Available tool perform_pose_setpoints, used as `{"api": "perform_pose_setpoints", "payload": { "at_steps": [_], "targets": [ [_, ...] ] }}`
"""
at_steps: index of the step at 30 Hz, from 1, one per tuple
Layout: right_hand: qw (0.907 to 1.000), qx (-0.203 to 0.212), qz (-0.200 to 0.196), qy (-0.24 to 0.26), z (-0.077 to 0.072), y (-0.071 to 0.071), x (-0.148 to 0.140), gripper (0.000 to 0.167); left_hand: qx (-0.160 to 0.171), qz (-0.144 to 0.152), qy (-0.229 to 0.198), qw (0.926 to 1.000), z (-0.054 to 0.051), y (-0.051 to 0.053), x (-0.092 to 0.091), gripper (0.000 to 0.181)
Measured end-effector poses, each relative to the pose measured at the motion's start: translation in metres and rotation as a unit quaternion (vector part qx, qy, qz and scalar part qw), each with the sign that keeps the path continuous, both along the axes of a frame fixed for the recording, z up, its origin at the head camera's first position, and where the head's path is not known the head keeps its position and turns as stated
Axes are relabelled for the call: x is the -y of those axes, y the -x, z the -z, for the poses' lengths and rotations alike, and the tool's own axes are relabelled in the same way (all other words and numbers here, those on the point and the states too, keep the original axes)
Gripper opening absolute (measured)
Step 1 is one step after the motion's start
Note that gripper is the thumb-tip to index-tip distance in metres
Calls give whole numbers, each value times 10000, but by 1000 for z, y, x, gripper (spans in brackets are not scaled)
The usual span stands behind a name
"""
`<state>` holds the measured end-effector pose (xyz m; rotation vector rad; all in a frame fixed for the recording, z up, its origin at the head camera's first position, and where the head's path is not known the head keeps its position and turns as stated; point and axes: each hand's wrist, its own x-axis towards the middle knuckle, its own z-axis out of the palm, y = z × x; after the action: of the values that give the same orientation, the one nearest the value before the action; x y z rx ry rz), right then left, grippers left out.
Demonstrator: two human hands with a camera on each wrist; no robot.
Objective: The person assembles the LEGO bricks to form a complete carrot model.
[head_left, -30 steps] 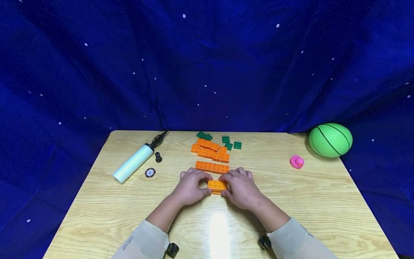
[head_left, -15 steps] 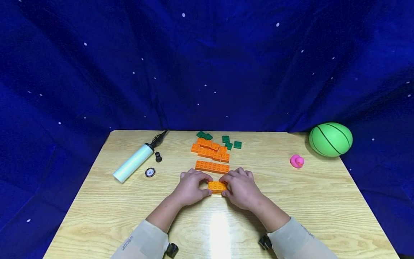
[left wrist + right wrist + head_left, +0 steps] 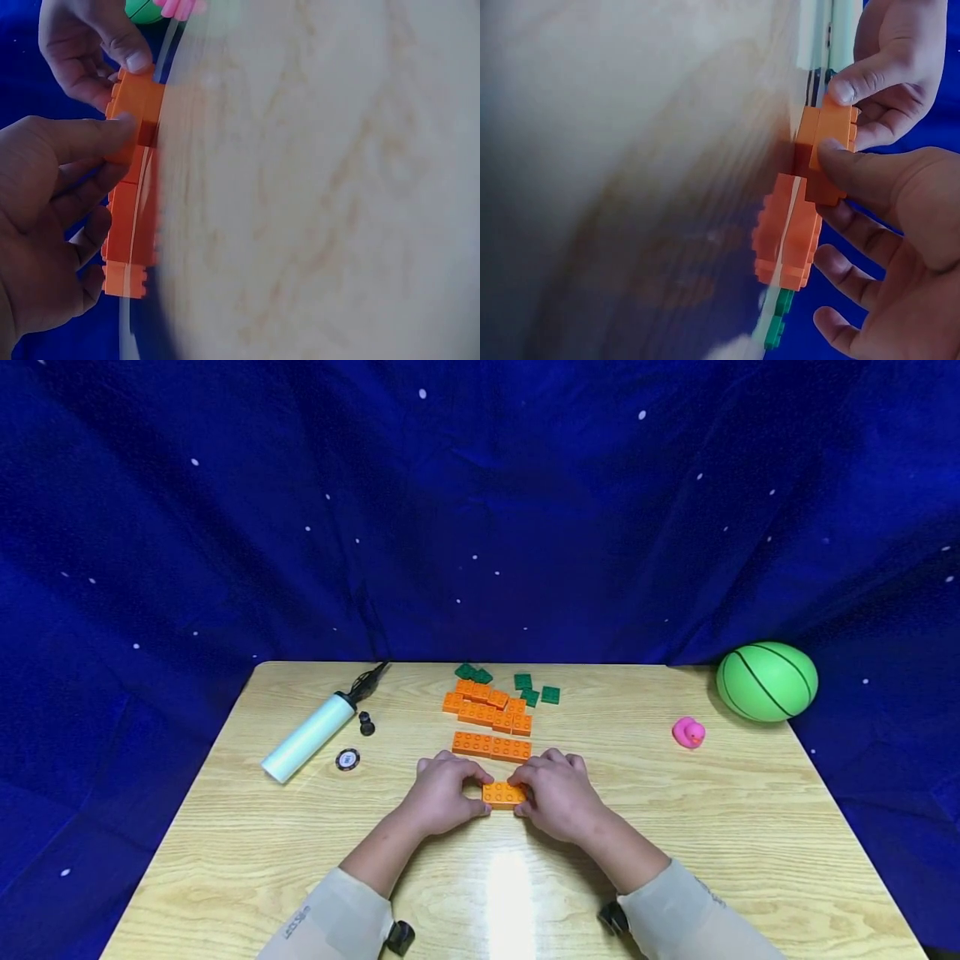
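Near the middle of the table, an orange toy building brick [image 3: 502,794] with studs on top is held between both hands. My left hand [image 3: 444,793] pinches its left end with thumb and fingers. At the right end, my right hand [image 3: 561,797] grips it in the same way. Under the held brick [image 3: 135,101], both wrist views show a shorter orange brick [image 3: 804,131] against the tabletop. Just beyond the hands lies a row of two orange bricks [image 3: 491,746], end to end.
Farther back are several loose orange bricks [image 3: 480,712] and several green bricks [image 3: 551,695]. To the left lie a hand pump [image 3: 311,737], a small black piece [image 3: 367,724] and a poker chip [image 3: 348,760]. A pink rubber duck [image 3: 688,732] and a green ball [image 3: 767,682] are at right.
The held orange brick has moved slightly down and toward the person, covering the orange piece that showed below it. Both hands keep their grip and almost the same place.
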<state>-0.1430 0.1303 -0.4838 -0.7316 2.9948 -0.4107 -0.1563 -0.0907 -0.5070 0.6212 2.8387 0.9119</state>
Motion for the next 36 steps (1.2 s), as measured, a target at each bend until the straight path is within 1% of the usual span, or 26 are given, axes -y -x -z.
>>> {"api": "perform_pose_setpoints", "payload": {
  "at_steps": [3,8,12,16,21,27,31,36],
  "targets": [
    [10000,38,12,-8,-1,2,0,32,8,-38,-22,10000,0,0,-1,32],
    [10000,50,12,-11,-1,3,-2,34,-120,-50,56,9999,-1,0,-3,33],
    [9999,133,13,104,1,4,-5,38,-191,-1,123,9997,-2,-1,-3,33],
    [9995,252,14,211,0,7,-8,42,-168,20,86,9998,-2,-1,-3,33],
    [9996,149,-7,243,-2,15,-15,39,-210,13,43,9998,-1,0,-3,33],
    [9983,102,-48,576,-1,25,-19,35,-232,-6,22,9997,1,1,-4,34],
    [9969,76,65,784,1,30,-18,32,-219,-17,33,9998,1,1,-4,34],
    [9947,-21,141,1018,3,37,-15,36,-186,-16,50,9998,1,1,-3,34]
  ]
}}
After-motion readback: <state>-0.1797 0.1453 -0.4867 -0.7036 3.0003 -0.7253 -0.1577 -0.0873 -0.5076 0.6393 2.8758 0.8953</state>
